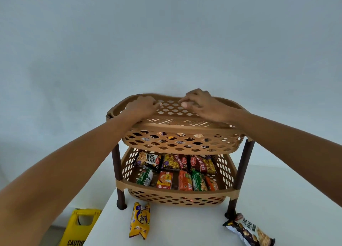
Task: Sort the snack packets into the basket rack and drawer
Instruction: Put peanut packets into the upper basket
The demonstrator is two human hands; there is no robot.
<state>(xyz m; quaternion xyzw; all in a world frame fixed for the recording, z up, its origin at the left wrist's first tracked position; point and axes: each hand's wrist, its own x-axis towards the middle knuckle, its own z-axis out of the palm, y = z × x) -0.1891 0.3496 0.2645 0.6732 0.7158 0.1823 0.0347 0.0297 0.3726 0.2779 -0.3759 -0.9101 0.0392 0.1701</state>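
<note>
White tabletop (185, 225) is carrying a tan perforated plastic basket rack (175, 146) on brown legs; colourful snack packets (177, 173) are lying in its lower basket; left hand (142, 105) and right hand (201, 103), fingers curled, are pressing on the top basket's floor; a yellow biscuit packet (139, 220) is lying in front.

Open gap between baskets; dark posts (117, 164) flanking it.
</note>
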